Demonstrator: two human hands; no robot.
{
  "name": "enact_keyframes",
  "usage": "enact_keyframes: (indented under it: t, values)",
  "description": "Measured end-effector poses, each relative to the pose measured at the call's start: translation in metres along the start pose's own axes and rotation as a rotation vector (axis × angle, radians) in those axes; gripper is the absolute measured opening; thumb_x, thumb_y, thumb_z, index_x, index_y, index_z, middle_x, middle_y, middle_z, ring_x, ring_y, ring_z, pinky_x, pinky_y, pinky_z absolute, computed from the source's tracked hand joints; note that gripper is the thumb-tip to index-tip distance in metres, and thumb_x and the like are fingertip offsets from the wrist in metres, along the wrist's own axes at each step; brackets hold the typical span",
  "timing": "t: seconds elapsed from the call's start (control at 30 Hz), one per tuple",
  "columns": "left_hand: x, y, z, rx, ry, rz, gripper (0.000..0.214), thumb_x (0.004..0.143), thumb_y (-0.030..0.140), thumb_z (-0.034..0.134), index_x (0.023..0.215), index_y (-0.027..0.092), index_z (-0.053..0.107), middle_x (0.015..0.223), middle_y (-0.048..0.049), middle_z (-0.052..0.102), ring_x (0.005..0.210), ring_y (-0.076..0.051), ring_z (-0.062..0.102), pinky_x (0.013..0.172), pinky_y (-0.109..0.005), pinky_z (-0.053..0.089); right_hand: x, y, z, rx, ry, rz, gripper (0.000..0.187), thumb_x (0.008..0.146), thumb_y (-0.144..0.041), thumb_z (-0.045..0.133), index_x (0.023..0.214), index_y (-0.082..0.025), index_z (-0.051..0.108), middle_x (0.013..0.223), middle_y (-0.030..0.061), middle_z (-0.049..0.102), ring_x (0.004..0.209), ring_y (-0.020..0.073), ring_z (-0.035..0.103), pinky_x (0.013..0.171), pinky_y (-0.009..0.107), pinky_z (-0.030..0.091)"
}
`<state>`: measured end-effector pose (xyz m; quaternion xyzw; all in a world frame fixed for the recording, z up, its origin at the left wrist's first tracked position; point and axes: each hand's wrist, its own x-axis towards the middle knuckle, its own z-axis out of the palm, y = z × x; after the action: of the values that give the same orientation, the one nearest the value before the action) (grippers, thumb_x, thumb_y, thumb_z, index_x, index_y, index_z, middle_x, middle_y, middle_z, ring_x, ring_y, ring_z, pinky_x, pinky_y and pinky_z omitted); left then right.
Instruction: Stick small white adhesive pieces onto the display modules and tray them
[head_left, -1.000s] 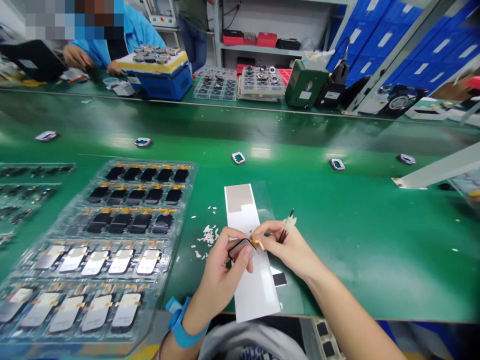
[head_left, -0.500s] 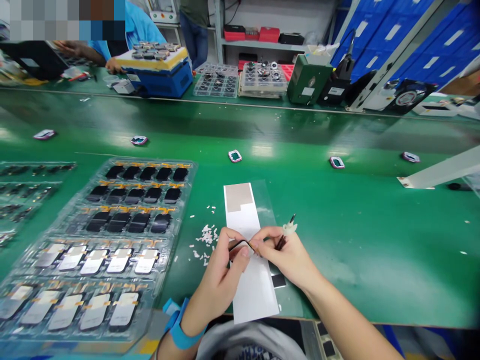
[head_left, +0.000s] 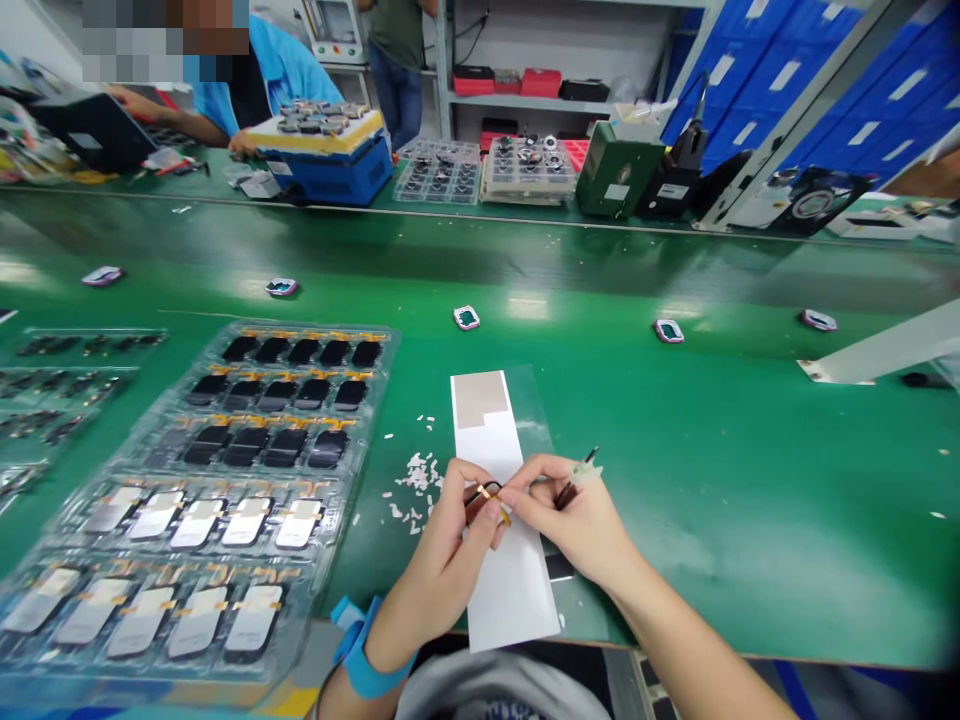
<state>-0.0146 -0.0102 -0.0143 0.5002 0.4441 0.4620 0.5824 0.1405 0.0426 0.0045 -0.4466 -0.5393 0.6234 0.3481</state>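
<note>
My left hand (head_left: 450, 550) is closed on a small display screen (head_left: 486, 492) with a dark edge and an orange flex cable, much of it covered by fingers. At its right side, my right hand (head_left: 574, 510) pinches the screen's edge with thumb and forefinger. A thin dark tool, probably tweezers (head_left: 592, 455), is tucked in the same hand, its tip pointing up and right. Beneath both hands lies a long white sheet (head_left: 510, 590) with a grey-beige patch at its far end. Small white scraps (head_left: 420, 470) are scattered left of it.
A clear tray (head_left: 319, 545) of display screens, some dark, some silvery, fills the left. Several small square housings (head_left: 466, 318) are spread along the green bench. Across it sit a blue box (head_left: 337, 170), a green box (head_left: 616, 170) and a person in blue (head_left: 285, 65). A white post (head_left: 885, 340) slants at right.
The display screen has been tilted between my hands, so its orange flex cable now shows. Both hands stay over the white sheet. The view has shifted slightly.
</note>
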Motion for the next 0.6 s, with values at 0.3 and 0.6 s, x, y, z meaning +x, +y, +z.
enact_keyframes:
  t: [0.3,0.6]
  values:
    - [0.0028,-0.0007,0.0008,-0.003,-0.008,0.005,0.021,0.106,0.044,0.036,0.098,0.025,0.038,0.072,0.0066,0.041,0.064,-0.012,0.037,0.061,-0.025,0.032,0.0016,-0.0005,-0.001,0.016,-0.017,0.019,0.031,0.074,-0.044,0.074,0.067,-0.017,0.06,0.042,-0.0144,0.024,0.041,0.0049,0.016,0.043,0.024,0.011]
    - [0.0027,0.0011,0.0001,0.01,-0.05,-0.011,0.022,0.105,0.045,0.04,0.098,0.025,0.037,0.071,0.0073,0.04,0.062,-0.011,0.035,0.058,-0.024,0.03,0.0016,0.0022,-0.0047,0.045,-0.052,0.025,0.034,0.072,-0.045,0.079,0.066,-0.016,0.064,0.042,-0.0133,0.026,0.043,0.005,0.017,0.044,0.024,0.012]
